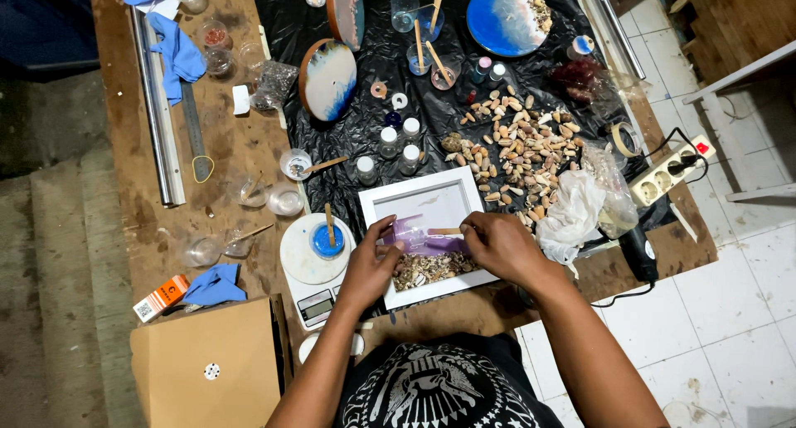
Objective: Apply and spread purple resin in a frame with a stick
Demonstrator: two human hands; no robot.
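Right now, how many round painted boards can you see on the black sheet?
3. A blue-and-white round board lies at top right, a second board at left centre, and a third board, partly cropped, at the top edge.

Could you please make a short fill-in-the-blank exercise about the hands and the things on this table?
1. Both hands work over a ____ picture frame.
2. The right hand pinches a ____ stick.
3. The cup on the scale holds ____ liquid.

Missing words: white; wooden; blue

Wooden table [240,146] under black sheet [448,113].
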